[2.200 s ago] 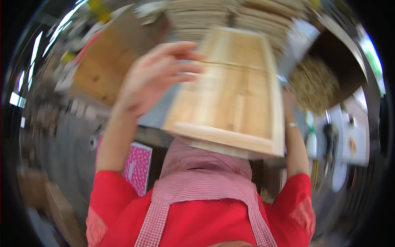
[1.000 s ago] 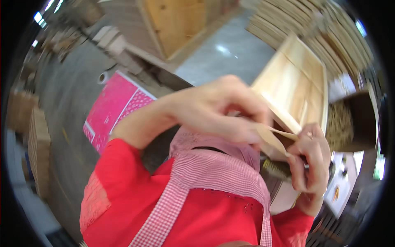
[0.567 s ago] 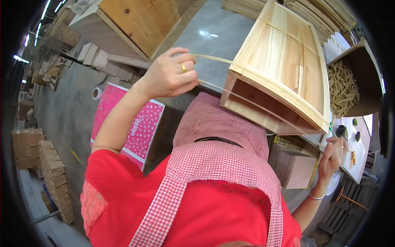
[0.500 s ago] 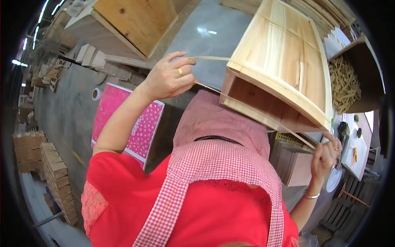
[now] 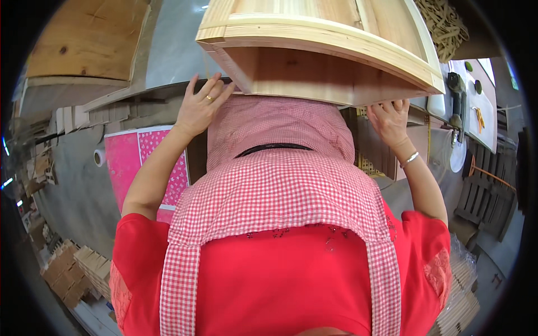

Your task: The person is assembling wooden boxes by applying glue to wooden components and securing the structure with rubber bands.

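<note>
A pale wooden box [image 5: 330,31] stands in front of me with its hollow side facing me. At its lower left corner is my left hand [image 5: 203,109], a ring on one finger, its fingers stretched and slightly apart. A faint pale strip [image 5: 207,68] shows just beyond those fingers, too blurred to name surely. My right hand [image 5: 389,123] is at the box's lower right edge, fingers curled and closed. Whatever they grip, if anything, is hidden under the edge. The stretched tan elastic band seen earlier cannot be made out between my hands.
Another wooden box [image 5: 84,47] stands at the far left on the grey tabletop [image 5: 174,42]. A heap of tan elastic bands [image 5: 440,25] lies at the upper right, above a dark tool [image 5: 457,101]. A pink patterned panel [image 5: 123,162] is at my left.
The box now sits further left and squarer to me. The band no longer shows stretched across its front. My left hand moved left and its fingers spread; my right hand moved left and up to the lower edge.
</note>
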### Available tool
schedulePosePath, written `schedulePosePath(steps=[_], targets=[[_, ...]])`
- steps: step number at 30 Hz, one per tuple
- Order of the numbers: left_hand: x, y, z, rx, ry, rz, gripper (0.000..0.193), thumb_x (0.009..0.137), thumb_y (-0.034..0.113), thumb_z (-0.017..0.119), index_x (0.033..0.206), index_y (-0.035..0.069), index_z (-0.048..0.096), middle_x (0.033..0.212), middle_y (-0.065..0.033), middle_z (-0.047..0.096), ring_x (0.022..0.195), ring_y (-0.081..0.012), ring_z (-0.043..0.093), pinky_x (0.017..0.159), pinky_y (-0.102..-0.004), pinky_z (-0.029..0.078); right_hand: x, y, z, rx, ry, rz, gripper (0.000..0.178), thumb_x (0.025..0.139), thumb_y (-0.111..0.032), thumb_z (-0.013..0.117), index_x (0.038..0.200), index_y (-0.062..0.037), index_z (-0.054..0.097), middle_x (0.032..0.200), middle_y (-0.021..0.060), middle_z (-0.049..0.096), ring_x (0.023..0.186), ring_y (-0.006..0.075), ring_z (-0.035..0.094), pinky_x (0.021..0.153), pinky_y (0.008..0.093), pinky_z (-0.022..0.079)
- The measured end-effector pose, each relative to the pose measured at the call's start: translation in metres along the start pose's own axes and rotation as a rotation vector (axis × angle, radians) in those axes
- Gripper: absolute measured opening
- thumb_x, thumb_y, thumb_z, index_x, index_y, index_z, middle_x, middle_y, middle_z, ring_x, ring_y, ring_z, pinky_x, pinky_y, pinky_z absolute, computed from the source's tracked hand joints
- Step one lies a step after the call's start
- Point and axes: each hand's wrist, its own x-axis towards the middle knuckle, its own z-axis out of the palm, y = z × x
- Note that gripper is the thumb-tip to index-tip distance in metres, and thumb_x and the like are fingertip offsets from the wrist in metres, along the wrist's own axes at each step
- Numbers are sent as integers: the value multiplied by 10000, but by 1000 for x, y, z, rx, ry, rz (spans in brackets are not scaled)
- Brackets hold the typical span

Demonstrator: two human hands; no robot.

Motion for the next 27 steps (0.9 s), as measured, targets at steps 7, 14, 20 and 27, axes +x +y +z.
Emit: schedulePosePath(steps=[7,14,20,27], targets=[[3,-4,4,15,28,17,522,860,156,567,1380,193,547,1257,-9,585,1392,-161,407,1088,-570,327,-4,-1,-3,-48,-50,26,82,774,-170,731,783,-129,660,1109,41,631,1211,288,487,1113,524,290],[14,3,-6,62,16,2,547,877,139,553,1418,196,501,1318,-6,553,1424,-147,361,1083,-575,323,1,8,-1,-71,-31,64,166,760,-178,734,916,-121,719,1085,48,646,1193,291,497,1102,507,295],[15,6,-8,71,-15,-9,541,878,160,565,1413,205,499,1337,-3,545,1424,-144,356,1100,-569,306,0,18,12,-108,-51,34,171,742,-210,744,886,-121,727,1077,49,659,1133,284,505,1117,516,272],[11,-2,-23,-61,87,105,498,847,87,583,1344,113,551,1416,-65,520,1386,-212,421,1117,-540,344,24,-7,-23,54,45,0,178,727,-75,724,897,-34,694,1081,100,661,1195,329,535,1041,474,401]])
